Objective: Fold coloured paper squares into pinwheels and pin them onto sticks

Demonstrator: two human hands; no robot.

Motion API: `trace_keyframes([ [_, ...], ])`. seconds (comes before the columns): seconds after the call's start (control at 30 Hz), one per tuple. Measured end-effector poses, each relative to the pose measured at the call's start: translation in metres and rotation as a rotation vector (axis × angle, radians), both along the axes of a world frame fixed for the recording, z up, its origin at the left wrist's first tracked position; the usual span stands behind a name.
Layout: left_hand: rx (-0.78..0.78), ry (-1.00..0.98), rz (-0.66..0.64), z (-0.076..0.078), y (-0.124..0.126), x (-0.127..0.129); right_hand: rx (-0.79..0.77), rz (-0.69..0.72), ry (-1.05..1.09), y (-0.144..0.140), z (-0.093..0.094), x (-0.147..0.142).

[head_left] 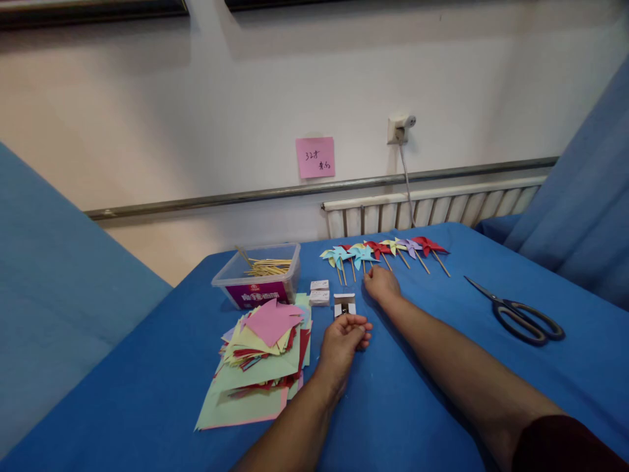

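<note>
Blue pinwheel (362, 254) stick touched by curled right hand (381, 284).

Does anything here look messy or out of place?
Only the paper pile looks untidy: the coloured sheets lie fanned and crooked beside the left hand. The sticks in the tub lie jumbled too. The pinwheels by the right hand sit in a neat row, and the scissors lie flat.

Pink sticky note (315, 157) on wall: handwritten "32", rest of scrawl illegible. Clear plastic box (258, 275) on desk: purple label with white print, too blurred to read. Small white boxes (319, 292): print too small.
</note>
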State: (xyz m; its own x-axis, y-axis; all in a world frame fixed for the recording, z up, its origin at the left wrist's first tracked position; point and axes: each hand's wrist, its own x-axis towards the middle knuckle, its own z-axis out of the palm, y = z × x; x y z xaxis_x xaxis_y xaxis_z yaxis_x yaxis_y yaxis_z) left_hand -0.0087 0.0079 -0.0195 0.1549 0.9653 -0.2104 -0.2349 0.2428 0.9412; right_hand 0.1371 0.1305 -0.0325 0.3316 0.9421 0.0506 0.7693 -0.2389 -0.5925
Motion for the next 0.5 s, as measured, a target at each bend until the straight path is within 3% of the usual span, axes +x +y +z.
trace_keyframes([
  [0.13, 0.128, 0.115, -0.091, -0.008, -0.003, 0.006, 0.051, 0.010, 0.125, -0.027, -0.004, -0.007],
  [0.3, 0.347, 0.327, -0.215, -0.015, -0.008, 0.007, 0.136, 0.042, 0.352, -0.084, -0.020, -0.018],
  [0.4, 0.433, 0.419, -0.249, -0.016, -0.010, 0.007, 0.166, 0.049, 0.465, -0.117, -0.027, -0.024],
  [0.5, 0.470, 0.474, -0.266, -0.014, -0.010, 0.007, 0.246, 0.104, 0.580, -0.132, -0.025, -0.025],
])
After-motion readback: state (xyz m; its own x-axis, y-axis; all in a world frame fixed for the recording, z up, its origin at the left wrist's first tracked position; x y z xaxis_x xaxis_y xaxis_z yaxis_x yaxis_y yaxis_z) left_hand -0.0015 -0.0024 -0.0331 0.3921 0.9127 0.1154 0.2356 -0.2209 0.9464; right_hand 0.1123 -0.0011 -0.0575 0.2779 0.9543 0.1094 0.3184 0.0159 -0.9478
